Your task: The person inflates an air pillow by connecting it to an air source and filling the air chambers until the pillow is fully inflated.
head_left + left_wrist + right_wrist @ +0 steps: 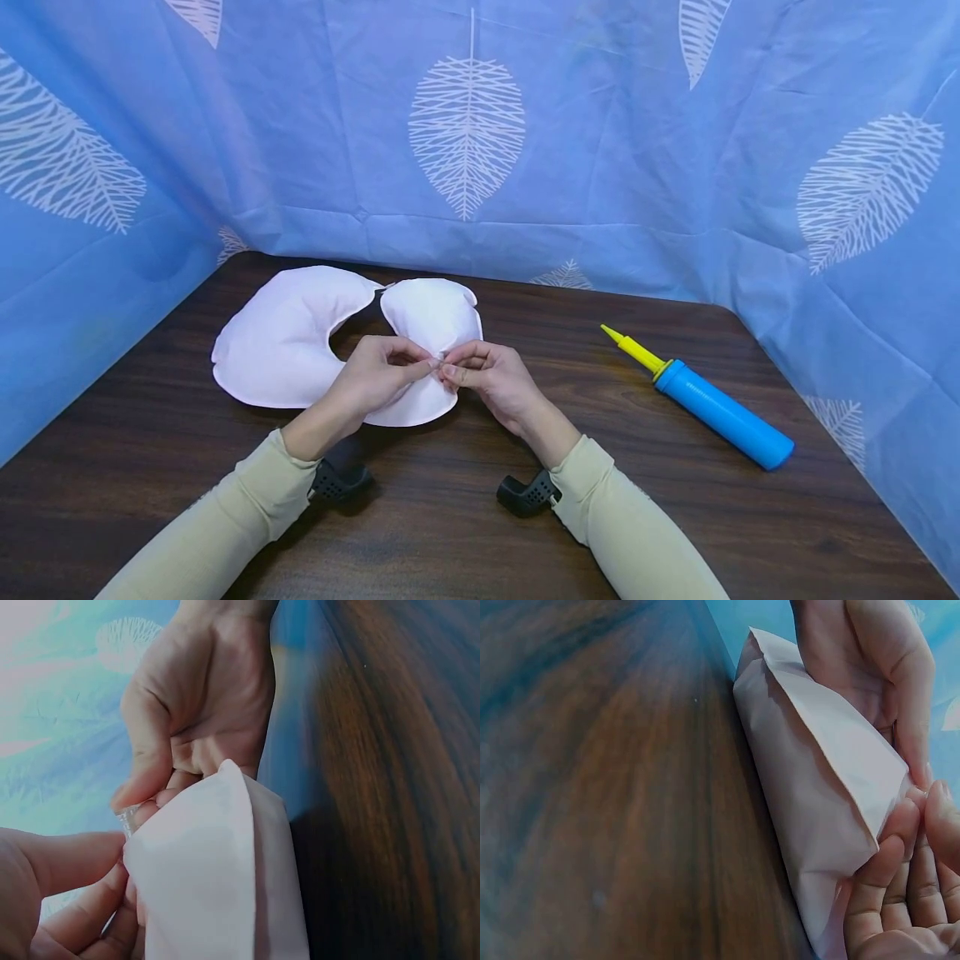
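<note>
A pale pink inflatable neck pillow (273,342), puffed out in a U shape, lies on the dark wooden table. Both hands meet over its right-hand part. My left hand (378,371) pinches the small clear valve (128,819) between thumb and fingers. From the other side, my right hand (495,379) pinches at the same valve with its thumb and fingertips. In the left wrist view, the right hand (202,697) reaches down to the valve from above. Fingertips cover most of the valve, so whether its plug is in cannot be told.
A blue hand pump (723,412) with a yellow nozzle (637,350) lies on the table's right side, nozzle pointing back left. Blue cloth (600,150) with white leaf prints hangs behind and along both sides of the table (435,533).
</note>
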{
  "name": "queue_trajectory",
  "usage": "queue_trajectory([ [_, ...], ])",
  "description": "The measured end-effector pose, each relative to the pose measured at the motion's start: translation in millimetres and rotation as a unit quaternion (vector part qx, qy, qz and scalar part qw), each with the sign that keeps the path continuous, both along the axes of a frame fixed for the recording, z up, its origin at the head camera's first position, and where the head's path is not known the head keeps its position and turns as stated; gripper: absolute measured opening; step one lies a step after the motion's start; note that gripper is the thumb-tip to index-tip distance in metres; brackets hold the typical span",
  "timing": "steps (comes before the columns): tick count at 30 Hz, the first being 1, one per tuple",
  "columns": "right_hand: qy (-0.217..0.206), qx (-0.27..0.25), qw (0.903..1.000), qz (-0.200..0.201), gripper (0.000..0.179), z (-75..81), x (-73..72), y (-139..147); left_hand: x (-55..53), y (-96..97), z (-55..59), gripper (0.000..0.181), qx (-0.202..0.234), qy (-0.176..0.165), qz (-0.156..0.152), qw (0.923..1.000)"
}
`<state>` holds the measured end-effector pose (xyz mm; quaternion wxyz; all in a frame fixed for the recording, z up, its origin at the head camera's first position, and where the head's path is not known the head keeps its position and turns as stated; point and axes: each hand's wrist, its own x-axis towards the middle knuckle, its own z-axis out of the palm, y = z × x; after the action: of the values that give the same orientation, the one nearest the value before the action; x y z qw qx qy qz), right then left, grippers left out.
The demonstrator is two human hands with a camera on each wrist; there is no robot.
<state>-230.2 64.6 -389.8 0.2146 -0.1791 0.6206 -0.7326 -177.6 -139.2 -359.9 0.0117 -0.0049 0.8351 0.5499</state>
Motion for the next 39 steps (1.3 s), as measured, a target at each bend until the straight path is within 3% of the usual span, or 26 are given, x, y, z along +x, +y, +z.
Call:
queue_trajectory([
  [7, -0.014, 0.002, 0.9999, 0.002, 0.026, -0.4, -1.6, 1.3, -1.0, 2.1, -2.5, 0.015, 0.0, 0.011, 0.001, 0.9999],
  [15, -0.013, -0.005, 0.9999, 0.009, 0.027, -2.8, -4.5, 1.7, -1.7, 2.3, -6.3, 0.014, 0.038, 0.012, 0.002, 0.9992],
  [20, -0.014, -0.015, 0.9998, -0.003, 0.021, -1.9, -4.3, -0.4, -0.3, 3.9, -7.6, 0.013, 0.035, 0.036, -0.001, 0.9987],
  [25, -0.007, -0.024, 0.9996, -0.014, 0.027, 0.3, -3.0, -3.4, 1.1, 7.8, -8.4, 0.012, 0.039, 0.058, 0.011, 0.9975],
  [35, 0.0, 0.008, 0.9994, -0.035, 0.026, 1.3, -1.2, -3.8, 4.5, 15.3, -13.6, 0.008, 0.038, 0.071, 0.036, 0.9961],
  [39, -0.006, 0.023, 0.9983, -0.053, 0.014, -1.1, 2.5, -3.1, 5.6, 17.3, -15.3, 0.008, 0.023, 0.06, 0.04, 0.9971],
])
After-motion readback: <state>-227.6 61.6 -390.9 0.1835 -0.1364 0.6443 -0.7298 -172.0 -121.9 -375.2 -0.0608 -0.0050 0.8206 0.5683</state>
